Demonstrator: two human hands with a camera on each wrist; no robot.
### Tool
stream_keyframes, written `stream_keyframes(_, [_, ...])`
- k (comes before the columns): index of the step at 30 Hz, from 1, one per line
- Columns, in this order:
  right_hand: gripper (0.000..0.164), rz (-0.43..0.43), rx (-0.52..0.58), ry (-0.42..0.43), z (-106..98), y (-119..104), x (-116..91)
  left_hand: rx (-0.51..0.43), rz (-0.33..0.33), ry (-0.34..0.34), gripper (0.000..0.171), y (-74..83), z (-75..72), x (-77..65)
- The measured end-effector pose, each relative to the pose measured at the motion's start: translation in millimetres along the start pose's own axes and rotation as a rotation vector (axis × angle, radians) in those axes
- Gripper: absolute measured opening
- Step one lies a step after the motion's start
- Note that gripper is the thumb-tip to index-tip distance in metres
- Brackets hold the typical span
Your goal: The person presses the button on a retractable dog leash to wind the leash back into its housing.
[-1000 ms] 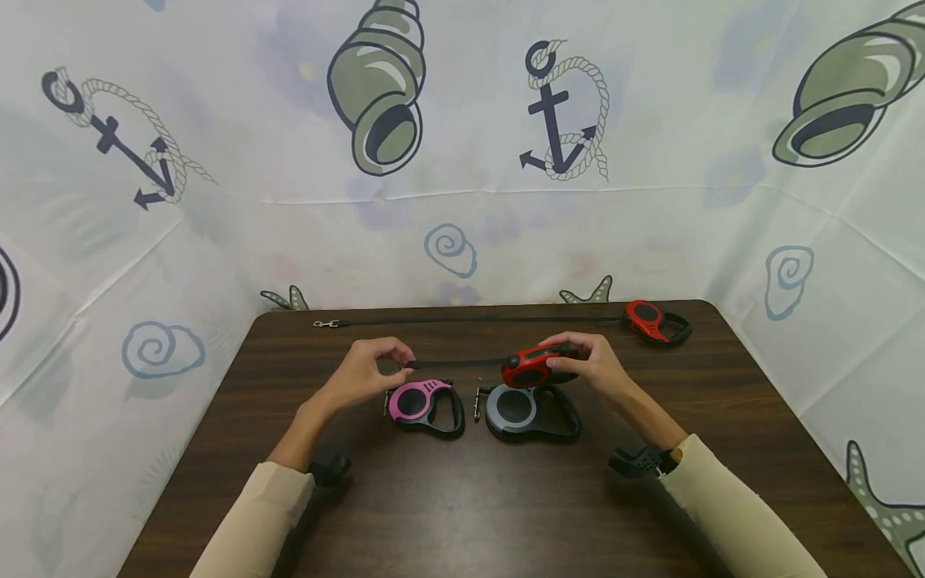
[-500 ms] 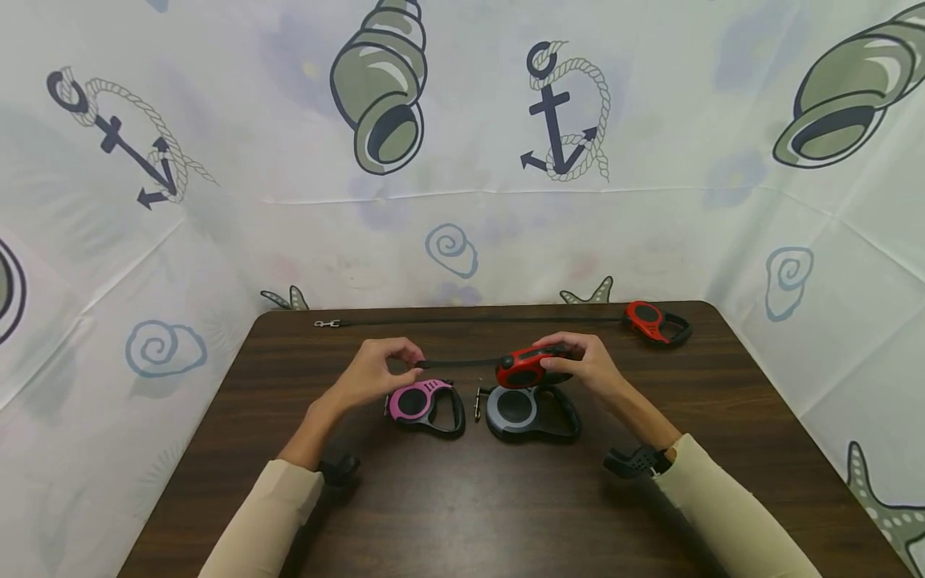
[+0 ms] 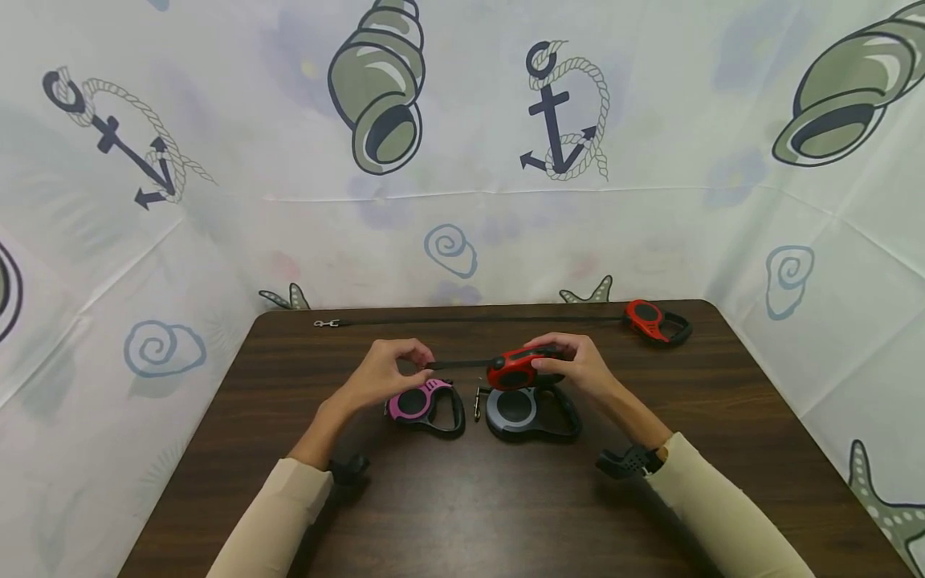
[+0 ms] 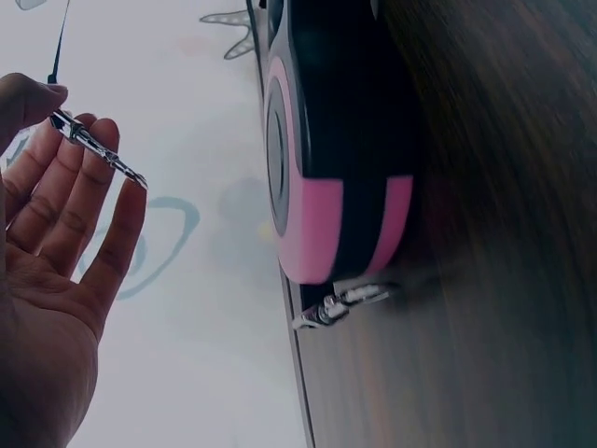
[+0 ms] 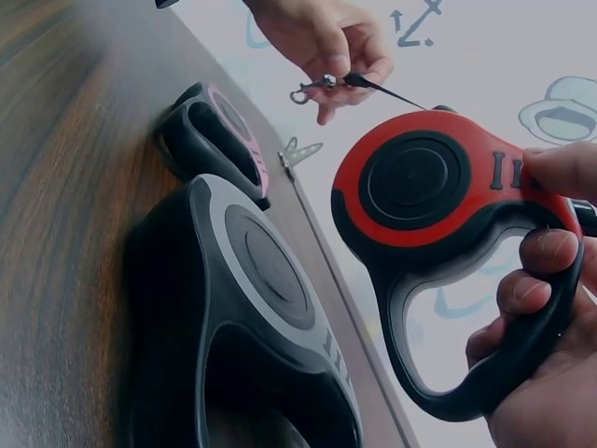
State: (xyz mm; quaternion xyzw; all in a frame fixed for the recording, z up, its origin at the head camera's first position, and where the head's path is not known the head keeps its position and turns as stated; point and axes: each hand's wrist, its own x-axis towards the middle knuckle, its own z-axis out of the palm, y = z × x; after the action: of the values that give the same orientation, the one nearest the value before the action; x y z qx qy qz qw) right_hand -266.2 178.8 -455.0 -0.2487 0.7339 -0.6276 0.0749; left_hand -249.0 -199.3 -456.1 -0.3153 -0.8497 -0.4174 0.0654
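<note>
My right hand (image 3: 584, 368) grips a red and black retractable dog leash (image 3: 511, 372) by its black loop handle, held up over the table. From its case a short black strap (image 3: 462, 364) runs left to my left hand (image 3: 390, 371). The left thumb and fingers pinch the strap end just beside its silver snap clip (image 4: 98, 149), which lies across the fingers in the left wrist view. Below the left hand a pink and black leash (image 3: 413, 403) sits on the table. A grey and black leash (image 5: 266, 266) stands under the held red one.
Along the back edge of the brown table (image 3: 462, 498) lies another red leash (image 3: 645, 313), its strap (image 3: 470, 320) drawn out left to a metal clip (image 3: 327, 323). A printed white cloth (image 3: 477, 144) hangs behind and at both sides.
My left hand has moved right with the strap end, and my right hand has come slightly left with the red leash. The strap stretch between them is shorter. The leashes on the table stay put.
</note>
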Motion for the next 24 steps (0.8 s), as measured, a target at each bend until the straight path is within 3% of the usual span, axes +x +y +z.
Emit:
stream_keyframes(12, [0.037,-0.010,0.149,-0.015,14,0,4,-0.015,0.037,0.005,0.021,5.1,8.2,7.5])
stream_keyframes(24, [0.034,-0.033,0.160,-0.021,27,1,10,-0.043,0.051,0.011,0.020,10.4,15.8,10.1])
